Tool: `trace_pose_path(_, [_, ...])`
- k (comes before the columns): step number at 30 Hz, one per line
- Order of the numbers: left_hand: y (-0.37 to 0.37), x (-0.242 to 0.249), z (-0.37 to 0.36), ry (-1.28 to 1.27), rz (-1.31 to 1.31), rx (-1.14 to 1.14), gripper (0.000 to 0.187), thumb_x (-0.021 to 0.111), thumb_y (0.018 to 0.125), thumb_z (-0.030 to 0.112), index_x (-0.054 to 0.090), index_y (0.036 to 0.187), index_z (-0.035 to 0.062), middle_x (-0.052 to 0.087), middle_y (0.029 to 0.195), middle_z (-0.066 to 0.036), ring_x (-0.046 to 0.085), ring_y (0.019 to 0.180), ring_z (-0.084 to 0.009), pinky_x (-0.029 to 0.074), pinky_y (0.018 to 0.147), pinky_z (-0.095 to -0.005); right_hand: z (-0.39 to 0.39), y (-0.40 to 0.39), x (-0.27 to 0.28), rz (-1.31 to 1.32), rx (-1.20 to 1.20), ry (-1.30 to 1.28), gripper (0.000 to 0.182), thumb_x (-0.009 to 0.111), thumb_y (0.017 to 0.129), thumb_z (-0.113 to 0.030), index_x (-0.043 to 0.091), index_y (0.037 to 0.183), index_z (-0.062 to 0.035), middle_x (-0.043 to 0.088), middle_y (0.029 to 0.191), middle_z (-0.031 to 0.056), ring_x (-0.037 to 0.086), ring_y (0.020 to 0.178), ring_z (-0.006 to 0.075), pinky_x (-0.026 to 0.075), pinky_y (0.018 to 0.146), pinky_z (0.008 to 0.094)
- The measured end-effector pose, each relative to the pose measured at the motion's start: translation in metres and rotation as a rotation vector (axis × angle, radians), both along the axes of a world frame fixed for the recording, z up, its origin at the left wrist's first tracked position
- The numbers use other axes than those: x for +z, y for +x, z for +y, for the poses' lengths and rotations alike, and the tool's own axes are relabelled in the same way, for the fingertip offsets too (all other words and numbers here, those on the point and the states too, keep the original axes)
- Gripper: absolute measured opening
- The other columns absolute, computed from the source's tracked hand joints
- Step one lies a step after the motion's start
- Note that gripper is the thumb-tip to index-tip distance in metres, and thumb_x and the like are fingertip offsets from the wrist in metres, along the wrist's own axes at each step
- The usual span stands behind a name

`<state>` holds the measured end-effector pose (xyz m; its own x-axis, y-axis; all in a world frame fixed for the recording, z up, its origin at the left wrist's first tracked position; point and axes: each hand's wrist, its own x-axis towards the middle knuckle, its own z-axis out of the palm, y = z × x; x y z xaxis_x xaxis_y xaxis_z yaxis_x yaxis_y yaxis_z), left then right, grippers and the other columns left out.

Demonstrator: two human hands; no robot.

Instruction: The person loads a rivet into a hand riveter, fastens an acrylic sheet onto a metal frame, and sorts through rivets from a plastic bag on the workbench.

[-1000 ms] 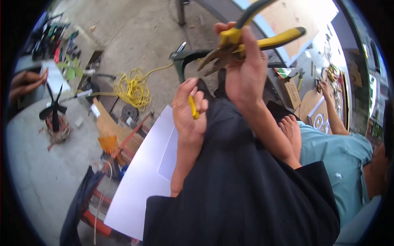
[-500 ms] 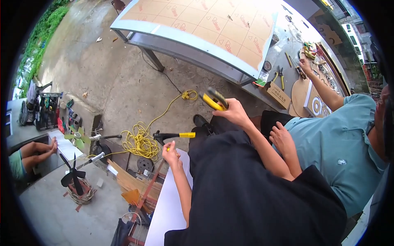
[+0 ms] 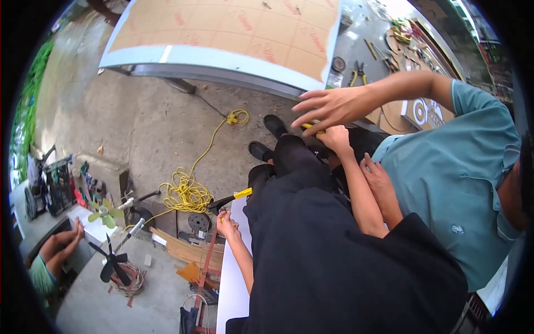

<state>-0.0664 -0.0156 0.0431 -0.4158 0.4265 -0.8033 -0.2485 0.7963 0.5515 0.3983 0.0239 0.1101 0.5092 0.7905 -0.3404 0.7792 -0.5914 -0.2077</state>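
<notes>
My left hand (image 3: 227, 225) is closed around one yellow handle of a pair of black-jawed pliers (image 3: 243, 193). The pliers are spread, with their other handle pointing away from my fingers, above the white sheet at my left side. My right hand (image 3: 337, 139) is closed on a yellow-and-black tool (image 3: 311, 128), of which only a yellow part shows. A co-worker's spread hand (image 3: 334, 106) overlaps that tool in this view and hides most of it. The co-worker's other hand (image 3: 380, 181) lies beside my right forearm.
A paper-covered table (image 3: 206, 71) stands ahead. Yellow-handled pliers (image 3: 357, 73) lie on the workbench to the right. A coiled yellow cord (image 3: 186, 192) is on the floor. At left are a black-bladed fan (image 3: 115, 266), a green-bladed fan (image 3: 104, 212) and a seated person's legs (image 3: 58, 245).
The co-worker's hand has come from the workbench to over my right hand's tool. My right hand has moved right and closer to my body. My left hand still grips the pliers; the view has shifted.
</notes>
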Motion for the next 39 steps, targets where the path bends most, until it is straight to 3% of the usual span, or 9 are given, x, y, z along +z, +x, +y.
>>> trace_pose_path(3, [0.006,-0.003,0.011,-0.020,-0.022,0.013,0.021,0.065,0.080,0.001,0.055,0.096,0.0103,0.046,0.064,0.001,0.033,0.039,-0.0054,0.026,0.032,-0.0223,-0.023,0.033,-0.021,-0.069,-0.118,0.217,0.030,0.072,0.068,-0.027,0.068,0.090,-0.0065,0.067,0.080,0.0175,0.063,0.082,0.0379,0.050,0.076,0.0473])
trace_pose_path(17, [0.029,-0.018,0.062,-0.072,-0.077,-0.100,0.041,0.057,0.081,-0.003,0.045,0.117,0.0128,0.044,0.063,-0.001,0.035,0.041,-0.0095,0.026,0.034,-0.0244,-0.024,0.111,0.013,-0.159,-0.438,0.177,0.032,0.072,0.071,-0.034,0.070,0.085,-0.0052,0.068,0.079,0.0167,0.066,0.079,0.0376,0.051,0.069,0.0481])
trace_pose_path(19, [0.026,-0.026,0.064,-0.075,-0.091,-0.079,0.044,0.056,0.081,-0.004,0.043,0.120,0.0140,0.043,0.064,-0.001,0.035,0.042,-0.0100,0.026,0.034,-0.0245,-0.025,0.118,0.019,-0.177,-0.490,0.282,0.033,0.075,0.068,-0.032,0.069,0.076,-0.0008,0.066,0.072,0.0204,0.066,0.076,0.0382,0.051,0.069,0.0470])
trace_pose_path(22, [0.028,-0.028,0.069,-0.110,-0.111,-0.071,0.050,0.054,0.082,-0.005,0.038,0.124,0.0178,0.043,0.064,-0.002,0.036,0.043,-0.0111,0.027,0.034,-0.0249,-0.031,0.140,0.012,-0.114,-0.791,0.325,0.039,0.078,0.065,-0.033,0.068,0.078,0.0025,0.066,0.074,0.0230,0.066,0.078,0.0381,0.050,0.069,0.0449])
trace_pose_path(31, [0.023,-0.059,0.049,-0.180,-0.019,-0.058,0.065,0.054,0.082,-0.003,0.027,0.135,0.0232,0.051,0.072,-0.007,0.038,0.041,-0.0130,0.029,0.034,-0.0271,-0.009,0.181,0.017,0.013,-0.983,0.460,0.057,0.069,0.080,-0.039,0.058,0.123,-0.0048,0.065,0.099,0.0247,0.062,0.095,0.0409,0.047,0.082,0.0436])
trace_pose_path(33, [0.023,-0.054,0.046,-0.192,-0.007,-0.052,0.066,0.054,0.083,-0.002,0.024,0.137,0.0220,0.049,0.069,-0.006,0.039,0.041,-0.0127,0.030,0.034,-0.0267,-0.001,0.177,-0.017,-0.095,-0.977,0.453,0.044,0.065,0.083,-0.036,0.063,0.114,-0.0058,0.066,0.095,0.0212,0.063,0.090,0.0381,0.047,0.080,0.0431])
trace_pose_path(35, [0.028,-0.051,0.055,-0.193,0.012,-0.039,0.068,0.055,0.083,-0.002,0.022,0.138,0.0208,0.047,0.066,-0.005,0.040,0.041,-0.0124,0.030,0.035,-0.0264,0.028,0.157,-0.040,-0.442,-0.935,1.018,0.039,0.061,0.086,-0.037,0.067,0.091,0.0019,0.066,0.078,0.0115,0.062,0.072,0.0252,0.048,0.071,0.0364])
trace_pose_path(37, [0.039,-0.028,0.068,-0.257,-0.060,-0.027,0.067,0.056,0.083,-0.001,0.022,0.137,0.0187,0.046,0.064,-0.003,0.040,0.040,-0.0125,0.029,0.034,-0.0265,0.033,0.156,-0.075,0.231,-1.297,1.121,0.030,0.057,0.089,-0.029,0.066,0.088,-0.0002,0.065,0.078,0.0105,0.062,0.078,0.0219,0.048,0.075,0.0344])
trace_pose_path(39, [0.050,-0.016,0.067,-0.230,0.022,-0.042,0.062,0.057,0.083,-0.001,0.025,0.133,0.0178,0.045,0.064,-0.003,0.040,0.039,-0.0126,0.028,0.033,-0.0264,0.054,0.165,-0.100,0.423,-1.106,0.722,0.020,0.056,0.088,-0.018,0.066,0.091,-0.0003,0.066,0.079,0.0097,0.063,0.079,0.0203,0.048,0.072,0.0338])
